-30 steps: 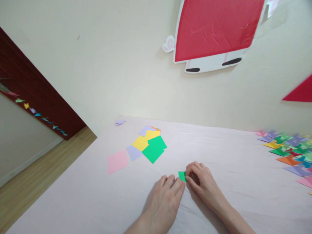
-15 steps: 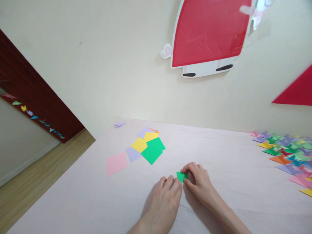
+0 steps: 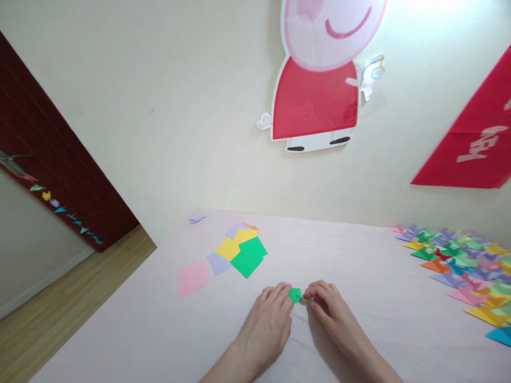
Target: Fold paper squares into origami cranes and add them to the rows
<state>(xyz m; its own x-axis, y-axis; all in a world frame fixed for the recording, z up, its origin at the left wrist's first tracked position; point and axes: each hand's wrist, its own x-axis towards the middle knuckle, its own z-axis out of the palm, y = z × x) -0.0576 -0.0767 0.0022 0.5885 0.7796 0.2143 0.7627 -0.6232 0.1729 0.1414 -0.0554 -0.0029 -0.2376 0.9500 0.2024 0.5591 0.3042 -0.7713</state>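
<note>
On the pale pink table, a small folded piece of green paper point(image 3: 295, 295) lies between my two hands. My left hand point(image 3: 267, 319) has its fingers drawn together over the paper's left part, holding it and hiding that side. Close by the paper's right edge is my right hand point(image 3: 327, 306), its thumb and fingertips brought together in a pinch. Whether anything is between those tips I cannot make out. Beyond my left hand, two overlapping green paper squares point(image 3: 248, 259) rest partly on yellow paper point(image 3: 228, 249).
Lilac paper point(image 3: 219, 264) and a pink square point(image 3: 194, 279) lie to the left. A folded lilac piece point(image 3: 197, 219) sits at the far left corner. Rows of colourful folded paper figures point(image 3: 439, 266) cover the right side. Behind the table point(image 3: 339, 250) rises a wall with a cartoon cutout point(image 3: 315, 101).
My right fingertips have shifted from on the green paper to just beside its right edge. Less of the paper shows now. The view has tilted up, showing more of the wall.
</note>
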